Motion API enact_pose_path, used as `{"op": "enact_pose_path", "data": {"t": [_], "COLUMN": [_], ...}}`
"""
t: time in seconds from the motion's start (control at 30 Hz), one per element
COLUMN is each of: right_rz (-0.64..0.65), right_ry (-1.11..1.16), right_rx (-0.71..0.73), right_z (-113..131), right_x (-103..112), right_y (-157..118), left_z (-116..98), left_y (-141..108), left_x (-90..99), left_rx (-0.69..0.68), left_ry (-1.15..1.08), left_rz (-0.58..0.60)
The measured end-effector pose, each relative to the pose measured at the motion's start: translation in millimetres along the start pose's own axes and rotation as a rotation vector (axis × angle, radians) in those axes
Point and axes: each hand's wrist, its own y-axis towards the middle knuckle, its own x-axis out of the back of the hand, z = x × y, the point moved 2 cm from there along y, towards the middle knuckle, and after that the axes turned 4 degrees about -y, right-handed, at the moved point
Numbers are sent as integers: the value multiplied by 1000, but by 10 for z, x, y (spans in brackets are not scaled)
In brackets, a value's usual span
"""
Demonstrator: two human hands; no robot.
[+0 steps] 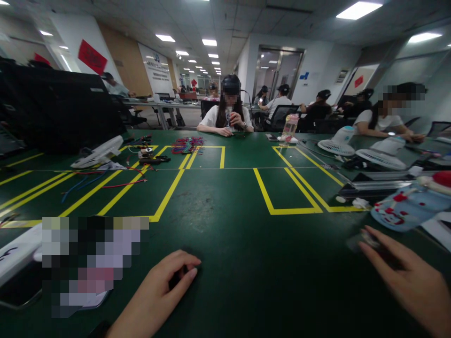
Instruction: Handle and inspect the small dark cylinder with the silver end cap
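Note:
My left hand (169, 281) rests over the green table (225, 234) at the lower middle, thumb and forefinger curved close together. Nothing can be made out between its fingertips. At the right, my right hand (398, 267) has its thumb and forefinger around a small object (369, 238), partly clear or metallic, too blurred to name. A light blue container (405, 206) with a red and white top lies just beyond my right hand. To the left of my left hand is a flat item, its surface pixelated.
Yellow tape (296, 211) marks the table. Coloured wires (186, 144) lie at the far middle, with a white fan (98, 152) at the left. Two more fans, dark trays and a pink-capped bottle (290, 126) stand right. A person (225, 115) sits opposite.

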Motion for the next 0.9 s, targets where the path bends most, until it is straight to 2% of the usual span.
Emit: {"op": "enact_pose_path", "data": {"t": [0.1, 0.17, 0.23, 0.3, 0.43, 0.5, 0.6, 0.77, 0.9], "right_rz": [131, 351, 514, 567, 595, 643, 695, 654, 619], "right_ry": [245, 399, 547, 653, 762, 799, 823, 773, 766], "right_rx": [362, 519, 586, 599, 435, 332, 279, 325, 384], "right_z": [1082, 1710, 2151, 2379, 2400, 2357, 2345, 2364, 2361], "right_x": [-14, -94, -190, -292, -495, -553, -559, -532, -517], "right_y": [-77, -149, -208, -246, -284, -294, -289, -250, -233], "left_z": [12, 23, 12, -52, -379, -589, -817, -873, -872], "left_y": [11, 11, 9, 15, 97, 176, 294, 368, 348], "left_x": [-5, 1, 8, 6, -78, -160, -259, -300, -301], "left_rx": [-6, -7, 6, 18, -45, -123, -215, -251, -245], "left_ry": [9, 13, 13, 4, -63, -103, -134, -155, -168], "left_rz": [-7, -15, -23, -42, -71, -28, 29, -18, -6]}}
